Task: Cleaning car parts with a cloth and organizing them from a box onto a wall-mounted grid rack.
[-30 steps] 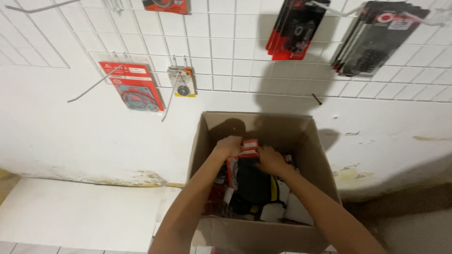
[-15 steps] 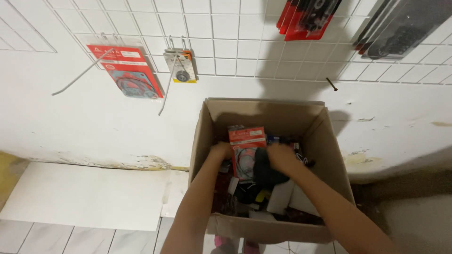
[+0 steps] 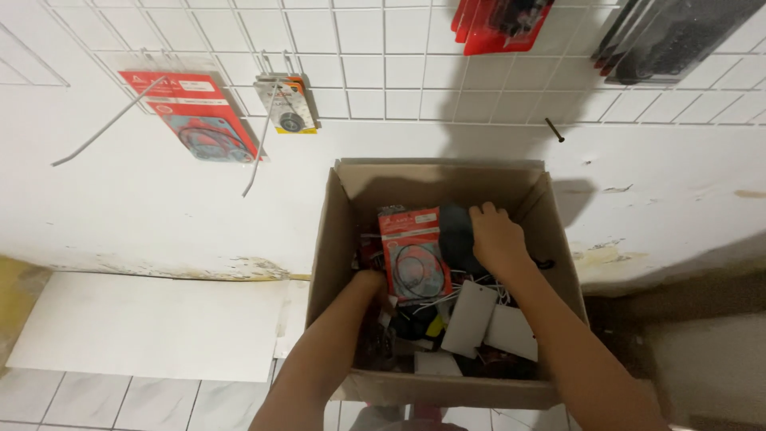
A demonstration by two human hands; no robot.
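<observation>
Below the white wire grid panel [image 3: 383, 72] on the wall sits an open cardboard box [image 3: 335, 239], its flaps up and its inside crowded with small packaged goods. Both of the person's hands are down inside that box. Toward the box's left wall, the left hand [image 3: 369, 281] is sunk low among the contents, right at the lower left corner of a red blister pack [image 3: 412, 251] holding a thin black ring; the pack stands nearly upright near the middle of the box, but whether the fingers are pinching it or only touching it cannot be told, since they are hidden behind the pack and the clutter. Toward the box's back right corner, the right hand [image 3: 496, 238] lies palm down with the fingers curled over a dark rounded item [image 3: 456, 235] just right of the red pack (what that item is cannot be made out). Nearer the box's front wall lie two white card tags [image 3: 471, 318] tilted side by side. Above the box to the left, a red gasket pack [image 3: 191, 116] and a small yellow-edged pack [image 3: 287, 104] hang from grid hooks.
</observation>
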